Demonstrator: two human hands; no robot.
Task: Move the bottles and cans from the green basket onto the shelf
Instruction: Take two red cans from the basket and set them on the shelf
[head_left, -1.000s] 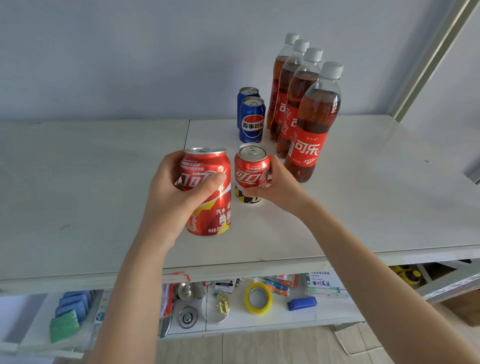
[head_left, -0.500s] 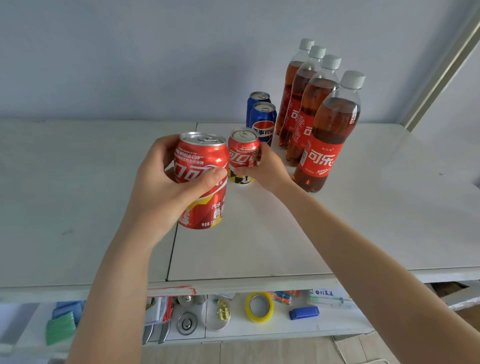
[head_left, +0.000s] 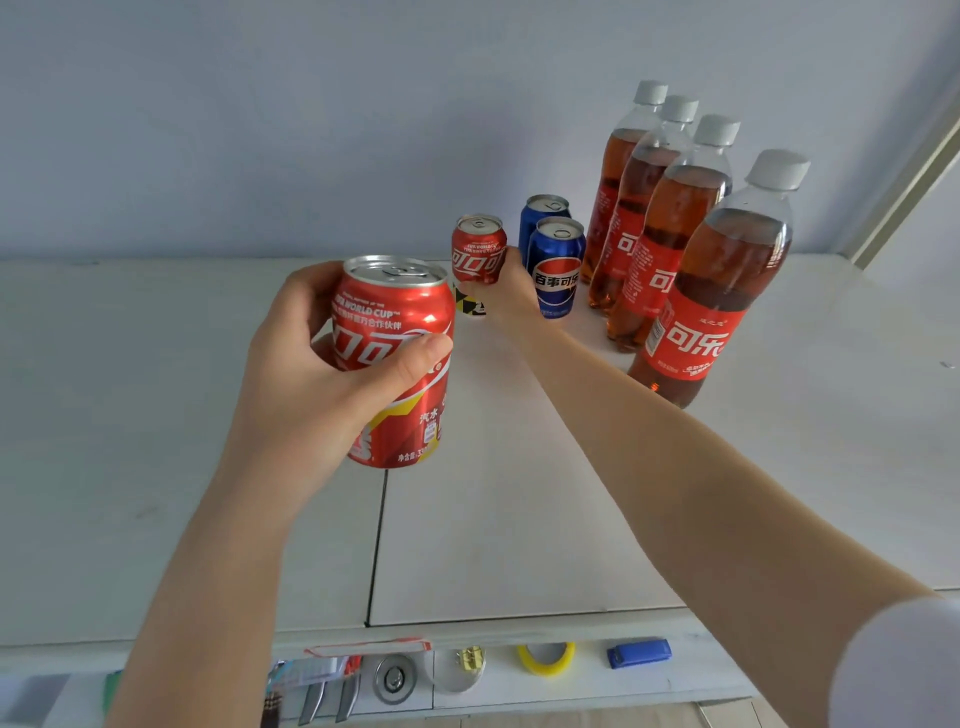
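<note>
Head view shows the right hand (head_left: 511, 291) gripping a small red cola can (head_left: 478, 249) just beside the blue Pepsi cans (head_left: 557, 267) on the white shelf (head_left: 519, 493), risking a knock, while the left hand (head_left: 317, 384) grips another red can (head_left: 395, 358) above it.

Soft even daylight, perhaps slight edge distortion.

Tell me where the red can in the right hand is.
In the head view, the far red can sits mid-shelf in the right hand, just left of the two blue cans and beyond the left hand's can.
</note>
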